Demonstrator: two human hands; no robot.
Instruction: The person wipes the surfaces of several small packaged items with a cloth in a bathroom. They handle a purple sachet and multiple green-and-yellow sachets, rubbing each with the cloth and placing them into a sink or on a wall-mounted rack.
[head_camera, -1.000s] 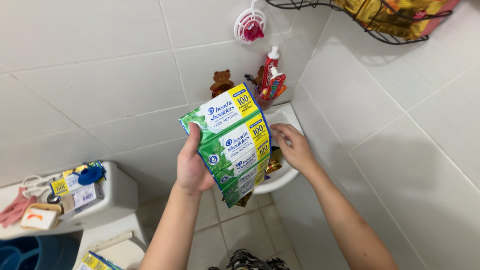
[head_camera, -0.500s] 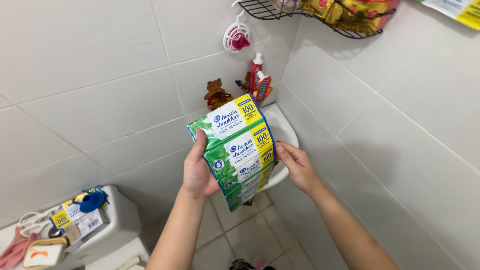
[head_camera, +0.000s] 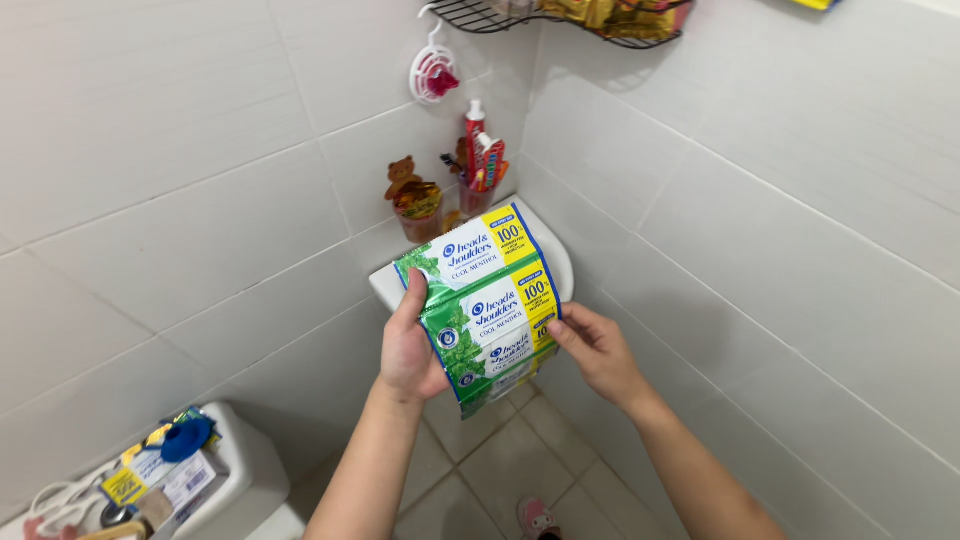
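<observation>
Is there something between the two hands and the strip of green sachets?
Nothing visible. The left hand grips the strip of green sachets at its left edge, and the right hand touches its right edge directly. The corner sink lies behind the strip.

Sachet strip: between left hand and right hand, in front of corner sink.
Cup: on the sink's back left edge.
Wire shelf: above, in the wall corner.
Toilet tank: lower left, boxes on top.
</observation>
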